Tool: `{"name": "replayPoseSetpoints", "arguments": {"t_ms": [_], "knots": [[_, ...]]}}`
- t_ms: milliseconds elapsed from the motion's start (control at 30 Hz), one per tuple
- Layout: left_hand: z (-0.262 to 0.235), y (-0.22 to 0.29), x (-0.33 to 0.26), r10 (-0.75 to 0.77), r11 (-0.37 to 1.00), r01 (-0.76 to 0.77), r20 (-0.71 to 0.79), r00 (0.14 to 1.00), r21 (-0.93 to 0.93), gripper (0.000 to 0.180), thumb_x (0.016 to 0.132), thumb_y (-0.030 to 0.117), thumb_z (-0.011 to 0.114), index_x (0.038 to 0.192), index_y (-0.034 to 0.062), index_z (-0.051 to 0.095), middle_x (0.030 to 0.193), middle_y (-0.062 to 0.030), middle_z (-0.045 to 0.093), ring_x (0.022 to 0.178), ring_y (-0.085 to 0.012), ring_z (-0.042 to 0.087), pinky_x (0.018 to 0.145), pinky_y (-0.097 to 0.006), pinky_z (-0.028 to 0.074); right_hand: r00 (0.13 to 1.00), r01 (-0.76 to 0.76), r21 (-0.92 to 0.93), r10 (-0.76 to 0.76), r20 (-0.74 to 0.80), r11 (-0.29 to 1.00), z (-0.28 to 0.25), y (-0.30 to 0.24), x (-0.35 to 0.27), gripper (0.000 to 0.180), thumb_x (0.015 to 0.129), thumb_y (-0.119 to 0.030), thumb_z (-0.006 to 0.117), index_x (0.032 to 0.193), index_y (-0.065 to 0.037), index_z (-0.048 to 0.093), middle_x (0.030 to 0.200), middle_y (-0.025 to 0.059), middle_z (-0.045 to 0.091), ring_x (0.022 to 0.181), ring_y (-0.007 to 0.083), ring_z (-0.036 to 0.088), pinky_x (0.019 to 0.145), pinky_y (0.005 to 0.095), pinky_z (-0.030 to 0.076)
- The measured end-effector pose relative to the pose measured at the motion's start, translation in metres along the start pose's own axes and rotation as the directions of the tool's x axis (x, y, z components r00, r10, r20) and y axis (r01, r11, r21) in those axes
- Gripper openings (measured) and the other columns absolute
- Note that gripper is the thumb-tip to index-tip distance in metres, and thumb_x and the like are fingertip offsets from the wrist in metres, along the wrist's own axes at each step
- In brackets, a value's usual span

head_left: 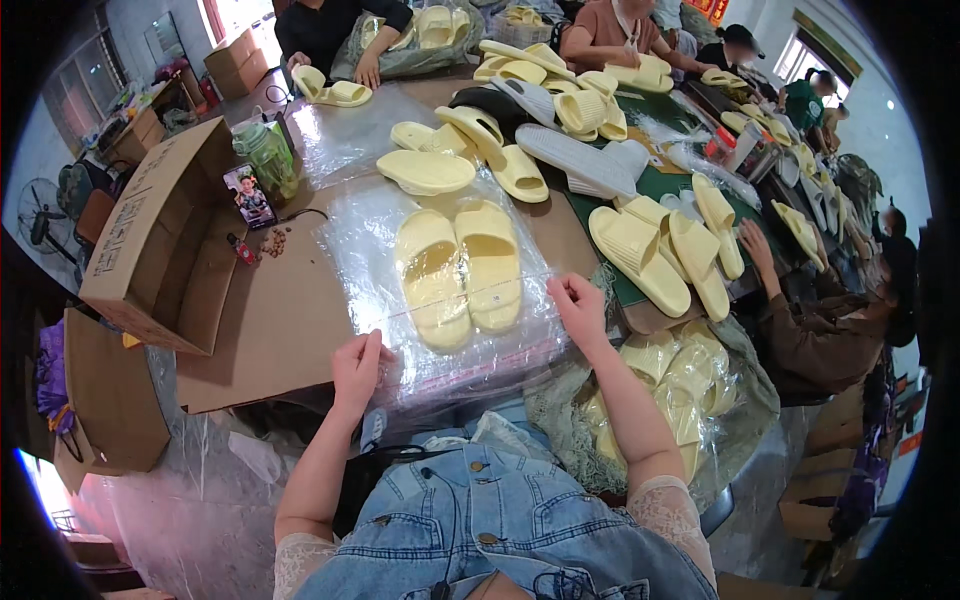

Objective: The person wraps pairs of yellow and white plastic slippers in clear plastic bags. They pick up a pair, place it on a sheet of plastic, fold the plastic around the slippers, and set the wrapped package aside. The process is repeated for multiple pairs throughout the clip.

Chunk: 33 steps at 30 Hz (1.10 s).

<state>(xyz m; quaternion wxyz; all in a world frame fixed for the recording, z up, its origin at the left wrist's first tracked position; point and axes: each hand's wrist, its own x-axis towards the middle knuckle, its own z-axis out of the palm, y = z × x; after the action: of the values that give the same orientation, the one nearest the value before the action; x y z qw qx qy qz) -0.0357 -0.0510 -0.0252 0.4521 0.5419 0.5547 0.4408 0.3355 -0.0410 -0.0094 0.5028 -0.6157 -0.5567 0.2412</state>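
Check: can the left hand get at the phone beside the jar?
Probably yes, once the left hand lets go of the plastic bag; mostly bare cardboard lies between, with small brown bits near the phone.

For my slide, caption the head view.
Left hand and right hand hold clear plastic either side of two yellow slippers.

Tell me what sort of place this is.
Probably a small slipper-packing workshop: loose yellow slippers are piled on the work surface, slippers in clear plastic lie in a sack beside it, and other people sit around.
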Motion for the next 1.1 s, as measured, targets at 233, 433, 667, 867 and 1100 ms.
{"name": "replayPoseSetpoints", "arguments": {"t_ms": [233, 433, 667, 867, 1100], "knots": [[0.012, -0.007, 0.018, 0.039, 0.991, -0.031, -0.059, 0.997, 0.132, 0.047, 0.102, 0.031, 0.059, 0.069, -0.0009, 0.066, 0.055, -0.0043, 0.061, 0.042, -0.0085, 0.049, 0.042, -0.03, 0.037, 0.997, -0.056, -0.322, 0.037, -0.064, 0.945, 0.02, 0.029, 0.003, 0.02, 0.084, -0.018, 0.075, 0.091, -0.002, 0.065, 0.088, 0.0089, 0.067, 0.078, 0.024, 0.063, 0.068, 0.0396, 0.048], [0.016, 0.001, 0.016, 0.054, 0.959, -0.025, -0.095, 0.994, 0.283, 0.043, 0.099, 0.03, 0.06, 0.072, -0.0018, 0.068, 0.056, -0.0094, 0.063, 0.049, -0.0175, 0.059, 0.053, -0.035, 0.045, 0.855, 0.425, -0.494, -0.516, -0.057, 0.758, 0.05, -0.047, -0.024, 0.05, 0.088, -0.025, 0.069, 0.134, -0.009, 0.056, 0.148, 0.0141, 0.05, 0.138, 0.0343, 0.044, 0.112, 0.0511, 0.034], [0.017, 0.002, 0.015, 0.015, 0.947, 0.018, -0.099, 0.995, 0.322, 0.043, 0.098, 0.032, 0.059, 0.074, -0.0015, 0.069, 0.059, -0.012, 0.065, 0.054, -0.0224, 0.063, 0.057, -0.038, 0.047, 0.773, 0.611, -0.405, -0.402, 0.491, 0.68, 0.114, -0.045, -0.047, 0.075, 0.095, -0.049, 0.059, 0.152, -0.004, 0.039, 0.16, 0.0175, 0.035, 0.151, 0.0351, 0.028, 0.124, 0.0495, 0.019], [0.016, -0.003, 0.016, 0.111, 0.934, -0.071, -0.095, 0.989, 0.351, 0.04, 0.095, 0.03, 0.061, 0.072, -0.002, 0.067, 0.059, -0.0141, 0.064, 0.053, -0.0253, 0.062, 0.056, -0.039, 0.047, 0.937, 0.346, -0.598, -0.227, 0.267, 0.723, 0.085, -0.011, -0.025, 0.086, 0.099, -0.055, 0.051, 0.156, 0.005, 0.028, 0.163, 0.023, 0.027, 0.152, 0.0374, 0.024, 0.124, 0.0486, 0.019], [0.028, 0.02, 0.007, 0.354, 0.848, -0.212, -0.221, 0.909, 0.486, 0.027, 0.089, 0.016, 0.068, 0.112, 0.0036, 0.068, 0.121, -0.0184, 0.068, 0.096, -0.0305, 0.068, 0.079, -0.041, 0.053, 0.948, 0.31, -0.598, -0.196, 0.249, 0.739, 0.079, -0.004, -0.023, 0.083, 0.1, -0.055, 0.049, 0.153, 0.007, 0.033, 0.164, 0.0229, 0.026, 0.151, 0.0401, 0.026, 0.123, 0.0488, 0.021]]}}
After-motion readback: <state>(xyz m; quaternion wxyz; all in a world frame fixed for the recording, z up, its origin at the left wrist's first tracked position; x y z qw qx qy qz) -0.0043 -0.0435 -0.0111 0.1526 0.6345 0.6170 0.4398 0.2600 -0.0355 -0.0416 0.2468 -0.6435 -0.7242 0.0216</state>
